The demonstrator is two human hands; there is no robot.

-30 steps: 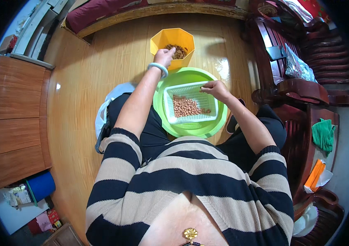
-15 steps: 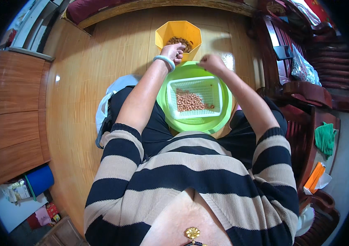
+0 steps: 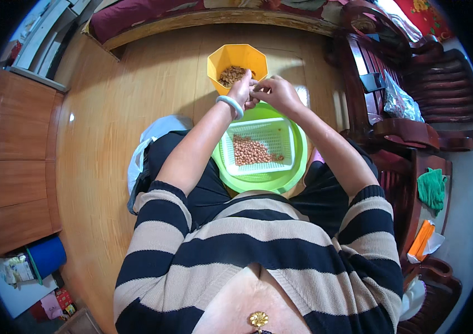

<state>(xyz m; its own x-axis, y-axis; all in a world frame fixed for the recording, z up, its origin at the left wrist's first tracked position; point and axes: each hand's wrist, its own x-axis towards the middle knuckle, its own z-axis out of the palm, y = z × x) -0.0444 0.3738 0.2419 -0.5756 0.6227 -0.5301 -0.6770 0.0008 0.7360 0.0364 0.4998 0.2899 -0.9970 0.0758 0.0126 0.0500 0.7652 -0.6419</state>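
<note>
My left hand [image 3: 241, 92], with a pale bangle at the wrist, is curled above the near rim of the orange bin [image 3: 214, 58]. My right hand [image 3: 279, 94] meets it there, thumb and fingers pinched together at the left fingers. Whatever lies between them is too small to make out. Brown shells or husks [image 3: 231, 75] lie in the bin. Below the hands, a white perforated basket [image 3: 288, 146] sits in a bright green basin [image 3: 299, 167] between my legs. Reddish-brown shelled peanuts [image 3: 252, 151] are spread over the basket's bottom, mostly on its left side.
A whitish plastic bag [image 3: 139, 150] rests beside my left leg. Dark wooden seating [image 3: 400, 133] stands on the right, bearing a clear plastic bag [image 3: 400, 103] and a green cloth [image 3: 432, 188]. Wooden cabinets [image 3: 14, 167] and a blue bin [image 3: 47, 257] are on the left.
My right hand has moved left and joined my left hand, which it was apart from before. The whole view has shifted slightly, so the bin and basin appear lower.
</note>
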